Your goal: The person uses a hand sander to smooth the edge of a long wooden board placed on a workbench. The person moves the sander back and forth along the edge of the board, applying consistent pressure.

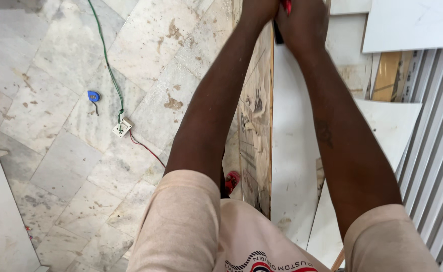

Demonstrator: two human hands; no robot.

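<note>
Down on the stained grey marble tile floor lay a small blue round tape measure, a green wire and a white square socket box. Left hand & right hand met at the tall wooden board's top edge, gripping a red-handled tool; fingers cut off at frame top, can't tell their spread. White panels and ribbed grey sheeting stood to the right.

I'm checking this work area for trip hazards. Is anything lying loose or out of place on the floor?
Yes. A green cable trails across the stained marble floor to a small white socket box, with a red wire running on. A blue tape measure lies loose nearby.
</note>
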